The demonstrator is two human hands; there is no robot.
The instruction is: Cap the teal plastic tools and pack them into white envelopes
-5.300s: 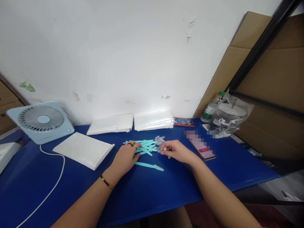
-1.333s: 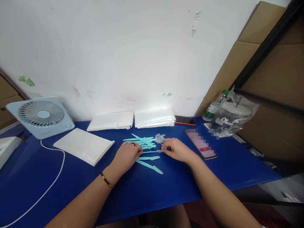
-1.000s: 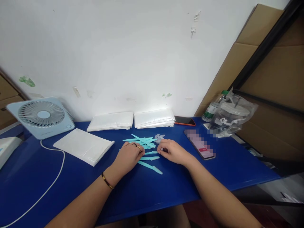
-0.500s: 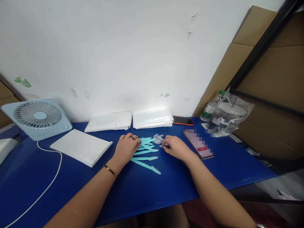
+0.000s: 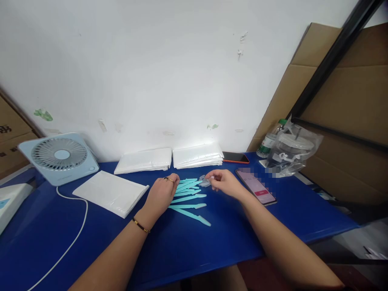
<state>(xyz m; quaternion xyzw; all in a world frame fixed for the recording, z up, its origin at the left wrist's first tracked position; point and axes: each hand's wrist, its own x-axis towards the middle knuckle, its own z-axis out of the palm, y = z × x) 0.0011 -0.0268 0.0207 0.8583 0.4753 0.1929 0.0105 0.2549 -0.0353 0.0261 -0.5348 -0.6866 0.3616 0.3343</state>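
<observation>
Several turquoise eyebrow razors (image 5: 189, 198) lie fanned out on the blue table, blade ends to the right. Over their handle ends is my left hand (image 5: 163, 190), its fingers closed on one razor that points toward the other hand. Opposite it, my right hand (image 5: 223, 182) pinches a small translucent blade cap, mostly hidden by the fingers, close to that razor's tip. Whether cap and tip touch, I cannot tell. More translucent caps (image 5: 203, 181) lie in a small pile beside the right fingertips.
Two stacks of white packets, the left (image 5: 144, 160) and the right (image 5: 197, 156), lie along the wall. A white packet (image 5: 110, 192) and a blue fan (image 5: 60, 155) are at left. Phones (image 5: 257, 186), a bottle (image 5: 268, 143) and a bagged cup (image 5: 292, 149) are at right.
My right hand has lifted slightly from the cap pile, fingers now pinched on a cap. A razor tip now points toward it from my left hand. The view has shifted a little.
</observation>
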